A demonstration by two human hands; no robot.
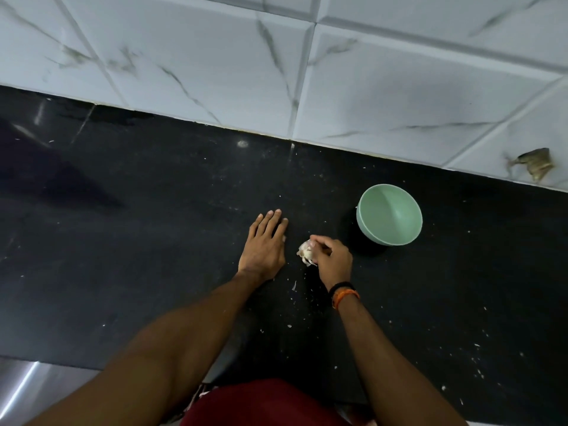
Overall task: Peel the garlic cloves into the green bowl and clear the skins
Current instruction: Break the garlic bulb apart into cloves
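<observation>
Garlic skins point(306, 253) bunched in right hand point(333, 259), fingers curled round clump, bench centre. Green bowl point(389, 214) at 2 o'clock from clump, near, upright; looks empty, no cloves visible. Left hand point(264, 241) flat on bench point(153, 210), fingers straight, small white bit at its edge. Loose flecks point(293, 285) scattered at 5-6 o'clock. Judgement: clearing stage, sweep unfinished; peeled cloves' whereabouts unclear.

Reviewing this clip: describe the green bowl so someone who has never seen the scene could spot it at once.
Start at the black countertop that runs below the white marble-patterned wall tiles. On it, just right of and beyond the right hand, which grips a clump of garlic skins, stands the green bowl. It is the only vessel there, pale mint, round, and it looks empty.
</observation>
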